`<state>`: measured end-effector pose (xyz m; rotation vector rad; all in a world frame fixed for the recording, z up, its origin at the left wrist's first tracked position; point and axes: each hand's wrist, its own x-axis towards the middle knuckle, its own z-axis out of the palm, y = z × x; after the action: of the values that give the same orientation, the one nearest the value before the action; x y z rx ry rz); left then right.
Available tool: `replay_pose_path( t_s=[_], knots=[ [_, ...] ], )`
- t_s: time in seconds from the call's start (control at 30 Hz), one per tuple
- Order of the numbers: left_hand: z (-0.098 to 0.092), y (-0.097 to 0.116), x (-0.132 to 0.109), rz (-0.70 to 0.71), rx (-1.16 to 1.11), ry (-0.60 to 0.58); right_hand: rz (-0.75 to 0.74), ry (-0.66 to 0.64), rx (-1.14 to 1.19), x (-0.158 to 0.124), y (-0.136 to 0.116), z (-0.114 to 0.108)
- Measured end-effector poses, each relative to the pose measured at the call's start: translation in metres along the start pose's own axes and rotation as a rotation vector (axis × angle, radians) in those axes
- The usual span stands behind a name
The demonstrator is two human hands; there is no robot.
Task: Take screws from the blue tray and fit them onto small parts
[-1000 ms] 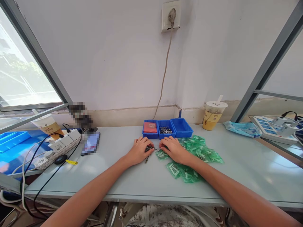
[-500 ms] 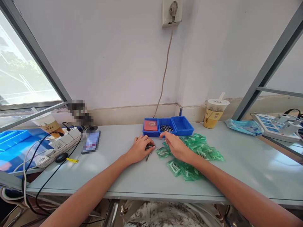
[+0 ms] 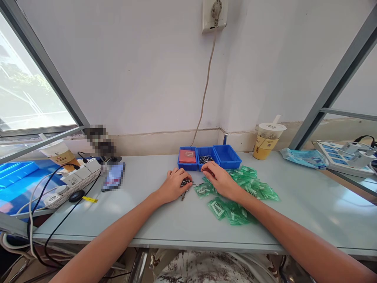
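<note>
My left hand [image 3: 174,185] rests on the table, its fingers curled round a small pile of dark metal screws [image 3: 186,182]; one longer screw [image 3: 183,195] pokes out below. My right hand [image 3: 218,179] hovers at the front of the middle blue bin, fingers bent together; whatever they hold is too small to make out. That middle bin holds loose screws [image 3: 205,159]. Red packets [image 3: 187,156] lie in the left bin, and the right bin [image 3: 227,156] shows a bare bottom. Green plastic packets [image 3: 235,212] with small parts are heaped under and beside my right wrist.
Two drink cups stand on the far right [image 3: 266,142] and left [image 3: 60,154]. A phone [image 3: 113,177], a power strip [image 3: 70,184] and black cables lie at the left. At the right are a blue packet [image 3: 304,157] and a white socket board [image 3: 338,157].
My right hand has shifted slightly to the right, and its fingers have curled in from a more stretched pose. My left hand has stayed on the screws.
</note>
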<state>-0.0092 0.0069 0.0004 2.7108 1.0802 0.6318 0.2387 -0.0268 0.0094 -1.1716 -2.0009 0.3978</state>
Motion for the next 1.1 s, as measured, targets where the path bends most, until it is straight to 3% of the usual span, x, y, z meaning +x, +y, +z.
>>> replay_pose_path(
  t_s=[0.23,0.57,0.7,0.9,1.1],
  knots=[
    [0.0,0.0,0.0,0.002,-0.002,-0.003,0.052,0.062,0.062,0.0,-0.007,-0.004],
    [0.0,-0.001,-0.001,0.0,-0.003,-0.009,0.212,0.141,0.341,0.0,-0.001,0.0],
    [0.0,-0.002,-0.001,0.001,-0.005,-0.005,0.235,0.121,0.499,0.002,-0.001,-0.001],
    [0.0,-0.001,-0.001,-0.001,-0.008,-0.011,0.258,0.089,0.532,0.004,0.002,-0.001],
    [-0.001,-0.001,-0.001,-0.01,-0.012,-0.018,0.375,0.174,0.737,0.007,0.006,-0.001]
  ],
)
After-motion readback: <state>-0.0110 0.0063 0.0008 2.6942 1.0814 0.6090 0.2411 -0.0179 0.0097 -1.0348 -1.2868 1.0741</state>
